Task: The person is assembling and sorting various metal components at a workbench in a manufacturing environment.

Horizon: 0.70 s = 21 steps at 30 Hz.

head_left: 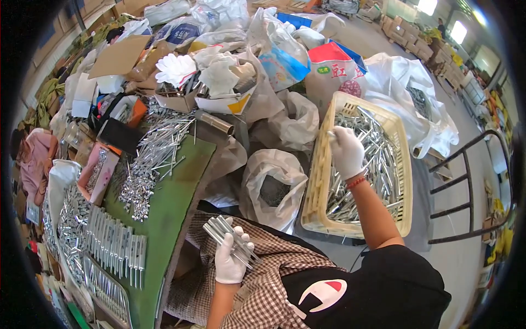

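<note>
Green tabletop (178, 192): metal tubes (116, 245) aligned, presumably for order. Left hand (229, 264) clamped round tube bundle (217, 228); right hand (348, 153) curled over crate (317, 189), hold unclear.

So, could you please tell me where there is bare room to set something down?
The green table has a bare strip between its right edge and the tube row and small parts. Crowded: the table's left side and the yellow crate, heaped with rods.
</note>
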### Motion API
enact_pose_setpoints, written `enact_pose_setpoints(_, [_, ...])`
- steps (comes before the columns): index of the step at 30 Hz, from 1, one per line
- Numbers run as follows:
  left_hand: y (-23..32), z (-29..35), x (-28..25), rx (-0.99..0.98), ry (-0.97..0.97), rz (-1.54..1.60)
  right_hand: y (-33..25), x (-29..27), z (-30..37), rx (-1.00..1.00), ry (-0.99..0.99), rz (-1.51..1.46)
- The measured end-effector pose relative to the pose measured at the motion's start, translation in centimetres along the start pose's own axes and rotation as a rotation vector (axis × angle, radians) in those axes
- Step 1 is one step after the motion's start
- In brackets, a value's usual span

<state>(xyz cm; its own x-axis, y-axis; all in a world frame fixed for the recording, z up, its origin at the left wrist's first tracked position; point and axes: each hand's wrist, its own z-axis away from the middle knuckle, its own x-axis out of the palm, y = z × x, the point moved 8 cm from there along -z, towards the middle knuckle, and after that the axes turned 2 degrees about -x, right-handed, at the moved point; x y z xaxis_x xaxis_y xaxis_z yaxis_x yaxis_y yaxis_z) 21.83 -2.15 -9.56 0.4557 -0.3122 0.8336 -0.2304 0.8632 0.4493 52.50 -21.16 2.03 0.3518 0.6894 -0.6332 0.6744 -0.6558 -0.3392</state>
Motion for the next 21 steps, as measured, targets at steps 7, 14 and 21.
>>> enact_pose_setpoints(7, [-0.6, -0.3, 1.3, -0.007, -0.043, -0.014, -20.3, -1.1, 5.9, -0.754, -0.401, -0.509])
enact_pose_setpoints(14, [-0.1, -0.4, -2.4, 0.028, -0.015, 0.146, -22.7, 2.2, 11.7, -0.847, -0.947, -0.605])
enact_pose_setpoints(21, [-0.1, 0.3, -1.2, 0.001, 0.023, 0.162, 5.4, 4.1, -1.7, -0.176, -0.353, 0.297])
